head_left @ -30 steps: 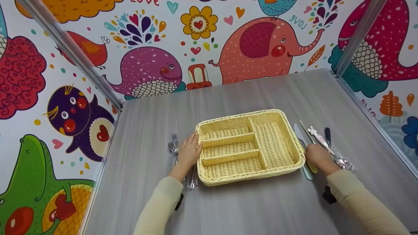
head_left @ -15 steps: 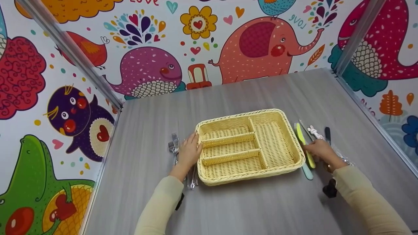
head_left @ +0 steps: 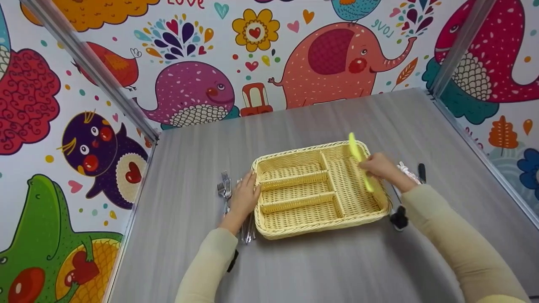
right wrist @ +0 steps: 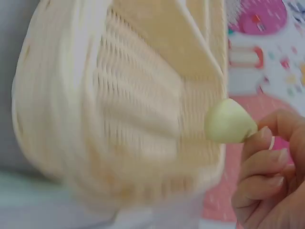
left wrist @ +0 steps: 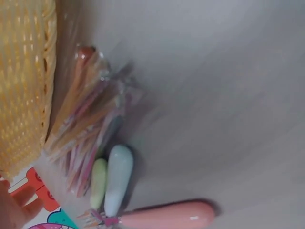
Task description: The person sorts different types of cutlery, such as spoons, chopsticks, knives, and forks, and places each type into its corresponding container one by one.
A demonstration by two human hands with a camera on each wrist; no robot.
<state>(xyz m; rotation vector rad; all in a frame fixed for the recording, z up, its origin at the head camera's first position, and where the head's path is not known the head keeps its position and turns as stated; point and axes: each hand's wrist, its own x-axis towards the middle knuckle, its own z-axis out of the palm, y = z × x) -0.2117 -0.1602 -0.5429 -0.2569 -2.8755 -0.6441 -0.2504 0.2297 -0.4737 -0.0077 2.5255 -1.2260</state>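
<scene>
Yellow knife (head_left: 361, 162) is pinched in right hand (head_left: 377, 165) above wicker tray (head_left: 320, 227). Left hand (head_left: 244, 194), fingers relaxed, rests against tray's left rim.

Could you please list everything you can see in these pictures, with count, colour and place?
wicker tray: one, pale yellow, four compartments, middle of the table.
yellow knife: one, yellow-green, held above the tray's long right compartment.
forks: several, silver, on the table left of the tray; exact count unclear.
wrapped utensils: a few, white and dark, on the table right of the tray, partly hidden by the arm.
table: one, grey wood grain.
walls: cartoon animal pattern, around the table on three sides.
left hand: rests against the tray's left rim, over the forks.
right hand: grips the yellow knife.
</scene>
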